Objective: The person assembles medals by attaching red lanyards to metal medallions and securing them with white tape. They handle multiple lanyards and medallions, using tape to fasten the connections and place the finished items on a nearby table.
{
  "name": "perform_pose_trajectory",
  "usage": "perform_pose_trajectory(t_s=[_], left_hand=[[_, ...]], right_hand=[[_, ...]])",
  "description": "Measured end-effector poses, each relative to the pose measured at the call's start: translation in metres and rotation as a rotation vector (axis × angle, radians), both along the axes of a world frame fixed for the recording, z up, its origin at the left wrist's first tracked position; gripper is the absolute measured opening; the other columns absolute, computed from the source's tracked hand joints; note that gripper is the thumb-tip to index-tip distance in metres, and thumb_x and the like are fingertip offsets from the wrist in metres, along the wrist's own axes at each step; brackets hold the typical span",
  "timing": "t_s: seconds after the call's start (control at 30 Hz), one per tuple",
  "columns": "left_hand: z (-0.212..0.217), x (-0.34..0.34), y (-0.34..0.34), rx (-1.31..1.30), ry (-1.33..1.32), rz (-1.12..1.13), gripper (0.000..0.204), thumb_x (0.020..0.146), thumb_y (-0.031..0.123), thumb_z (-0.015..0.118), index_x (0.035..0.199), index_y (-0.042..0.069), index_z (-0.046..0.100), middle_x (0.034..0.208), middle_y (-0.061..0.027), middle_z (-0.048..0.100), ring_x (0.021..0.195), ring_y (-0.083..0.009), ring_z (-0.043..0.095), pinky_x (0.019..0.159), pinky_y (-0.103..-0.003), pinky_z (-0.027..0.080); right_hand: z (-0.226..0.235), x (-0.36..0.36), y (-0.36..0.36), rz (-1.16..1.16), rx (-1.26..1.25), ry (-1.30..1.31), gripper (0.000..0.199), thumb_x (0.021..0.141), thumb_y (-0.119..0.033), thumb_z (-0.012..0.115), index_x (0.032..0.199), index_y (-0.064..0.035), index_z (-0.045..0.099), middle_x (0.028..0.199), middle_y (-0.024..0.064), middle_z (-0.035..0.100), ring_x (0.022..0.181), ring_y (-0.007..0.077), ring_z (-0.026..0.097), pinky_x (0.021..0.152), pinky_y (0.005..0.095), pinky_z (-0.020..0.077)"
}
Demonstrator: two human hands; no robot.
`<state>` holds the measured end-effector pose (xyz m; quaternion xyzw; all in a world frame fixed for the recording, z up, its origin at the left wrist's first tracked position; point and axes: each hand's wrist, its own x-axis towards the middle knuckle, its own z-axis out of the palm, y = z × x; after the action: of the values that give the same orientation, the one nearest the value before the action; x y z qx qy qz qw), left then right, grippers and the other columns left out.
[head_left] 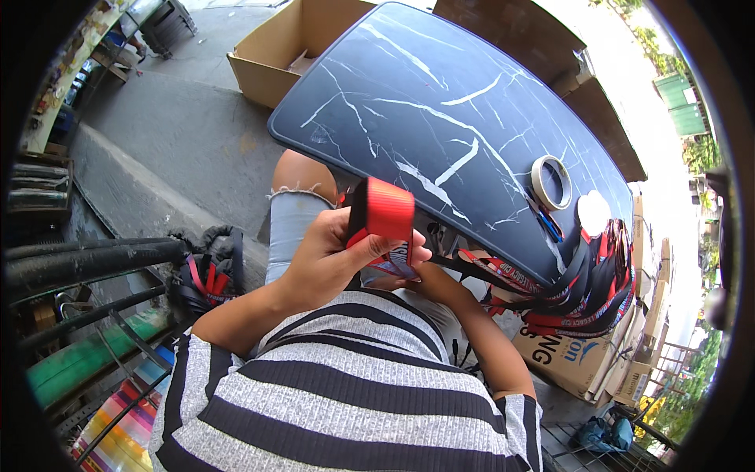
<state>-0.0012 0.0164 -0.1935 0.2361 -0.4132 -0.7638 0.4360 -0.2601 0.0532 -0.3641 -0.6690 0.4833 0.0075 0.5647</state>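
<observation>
In front of my chest, at the near edge of the table, my left hand (324, 256) is closed around a folded red ribbon strap (391, 208). The strap bends over at its top, with a dark side at the left and printing on its lower part. My right hand (422, 250) is closed on the lower part of the same strap; the strap hides some of its fingers. To the right, a thick bunch of printed black and red straps (586, 287) hangs over the table's corner.
The dark marble-patterned table (409, 94) carries a tape roll (551, 182), a white round piece (594, 213) and blue pen-like tools (548, 223). An open cardboard box (267, 67) stands behind it, and another carton (562, 358) sits below the straps. Black metal bars (94, 263) are at left.
</observation>
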Motion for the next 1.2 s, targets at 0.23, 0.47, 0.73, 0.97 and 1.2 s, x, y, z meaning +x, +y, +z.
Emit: perform_pose_trajectory(t_s=[0.23,0.47,0.73,0.97,1.2], left_hand=[[-0.009,-0.005,-0.005,-0.026,-0.078,-0.046,0.025,0.094,0.005,0.063,0.116,-0.007,0.061,0.112,-0.0206,0.068,0.109,-0.0286,0.067,0.096,-0.039,0.055],[0.007,-0.01,-0.008,-0.083,-0.277,-0.072,0.038,0.075,-0.003,0.081,0.109,-0.003,0.063,0.103,-0.014,0.07,0.098,-0.0169,0.069,0.087,-0.029,0.056],[0.006,-0.022,-0.01,-0.156,-0.378,-0.055,0.068,0.06,0.016,0.096,0.114,0.001,0.058,0.103,-0.0089,0.068,0.091,-0.0128,0.068,0.08,-0.026,0.055],[-0.008,-0.011,-0.011,-0.178,-0.326,-0.015,0.072,0.061,0.021,0.095,0.118,0.005,0.054,0.111,-0.0121,0.068,0.104,-0.0165,0.065,0.09,-0.03,0.051],[-0.024,-0.01,-0.011,-0.267,-0.396,0.007,0.079,0.054,0.016,0.098,0.119,0.002,0.055,0.115,-0.0128,0.068,0.106,-0.0184,0.066,0.095,-0.032,0.051]], right_hand=[[0.087,0.017,0.006,-0.305,0.082,-0.447,0.032,0.097,-0.026,0.063,0.113,0.0009,0.069,0.102,0.008,0.071,0.097,0.0128,0.065,0.088,0.0295,0.0496],[0.111,0.018,0.009,-0.33,0.099,-0.502,0.035,0.099,-0.028,0.061,0.122,-0.0018,0.065,0.113,0.0064,0.068,0.104,0.0135,0.061,0.096,0.0327,0.0455],[0.145,0.018,0.015,-0.335,0.171,-0.716,0.028,0.1,-0.021,0.059,0.115,0.0018,0.064,0.104,0.0046,0.065,0.101,0.0099,0.06,0.089,0.0273,0.0486],[0.172,0.001,0.015,-0.516,-0.047,-1.049,0.032,0.097,-0.03,0.061,0.108,-0.0003,0.066,0.11,0.0256,0.064,0.101,0.036,0.067,0.091,0.051,0.0524],[0.22,0.013,0.003,-0.561,-0.209,-1.214,0.025,0.094,-0.018,0.064,0.11,0.0016,0.069,0.129,0.028,0.057,0.114,0.0353,0.062,0.099,0.0466,0.0484]])
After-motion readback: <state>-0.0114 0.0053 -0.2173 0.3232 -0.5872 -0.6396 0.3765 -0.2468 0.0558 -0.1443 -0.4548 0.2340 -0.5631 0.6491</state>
